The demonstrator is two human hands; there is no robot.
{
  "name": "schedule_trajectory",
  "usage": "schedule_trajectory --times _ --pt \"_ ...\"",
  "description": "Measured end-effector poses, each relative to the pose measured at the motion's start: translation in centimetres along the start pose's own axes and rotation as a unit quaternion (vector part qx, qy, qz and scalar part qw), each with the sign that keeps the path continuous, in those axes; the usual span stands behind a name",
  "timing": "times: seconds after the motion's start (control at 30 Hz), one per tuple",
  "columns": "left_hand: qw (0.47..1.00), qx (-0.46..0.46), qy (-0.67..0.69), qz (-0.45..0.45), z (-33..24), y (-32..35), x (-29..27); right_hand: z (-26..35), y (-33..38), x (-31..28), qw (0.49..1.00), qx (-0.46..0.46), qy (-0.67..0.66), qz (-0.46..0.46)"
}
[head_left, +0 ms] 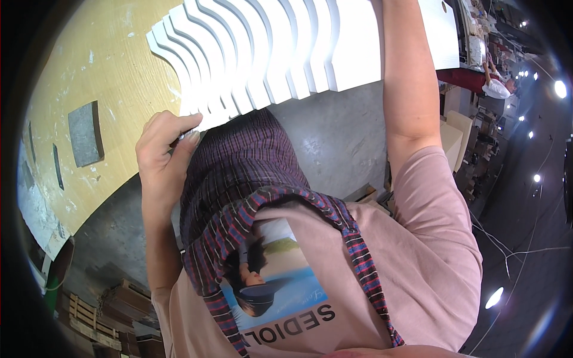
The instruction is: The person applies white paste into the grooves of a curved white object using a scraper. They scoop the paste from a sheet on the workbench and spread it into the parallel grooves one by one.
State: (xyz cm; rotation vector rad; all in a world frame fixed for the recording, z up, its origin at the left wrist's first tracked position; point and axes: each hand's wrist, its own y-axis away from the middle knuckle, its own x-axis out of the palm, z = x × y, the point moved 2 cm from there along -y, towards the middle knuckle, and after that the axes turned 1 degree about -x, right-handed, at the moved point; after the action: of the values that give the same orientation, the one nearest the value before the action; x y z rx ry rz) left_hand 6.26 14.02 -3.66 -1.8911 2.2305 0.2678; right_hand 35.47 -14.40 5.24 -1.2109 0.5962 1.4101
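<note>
A stack of white boards (256, 53) with wavy, curved edges lies fanned out in steps at the table's near edge. At its near left corner is my left hand (161, 146), closed, with thumb and forefinger pinched together. Something small and partly dark shows between those fingertips, too hidden to name. My right forearm (410, 83) reaches across the right part of the boards. The right hand itself lies beyond the top of the picture.
The boards rest on a yellowish wooden table (125, 53) with white specks. A grey rectangular block (85, 134) and a thin dark strip (58, 167) lie on its left. Wooden pallets (92, 322) stand on the floor at lower left. Another person (494, 88) is far right.
</note>
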Motion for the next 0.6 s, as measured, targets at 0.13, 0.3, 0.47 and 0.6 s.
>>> schedule_trajectory --times 0.13,0.3,0.47,0.6 --pt "0.999 0.005 -0.019 0.035 -0.21 -0.52 -0.62 -0.55 -0.16 0.25 0.999 -0.028 0.005 -0.016" --pt "0.999 -0.003 -0.005 0.032 0.00 -0.76 -1.06 -0.04 -0.19 0.18 1.000 -0.004 -0.012 0.006" --pt "0.999 -0.016 0.032 0.034 0.32 -0.82 -0.65 -0.48 -0.15 0.20 1.000 -0.010 0.001 -0.014" --pt "0.994 -0.051 0.054 0.081 0.55 -0.57 -0.89 -0.40 -0.08 0.17 1.000 -0.002 -0.009 -0.008"
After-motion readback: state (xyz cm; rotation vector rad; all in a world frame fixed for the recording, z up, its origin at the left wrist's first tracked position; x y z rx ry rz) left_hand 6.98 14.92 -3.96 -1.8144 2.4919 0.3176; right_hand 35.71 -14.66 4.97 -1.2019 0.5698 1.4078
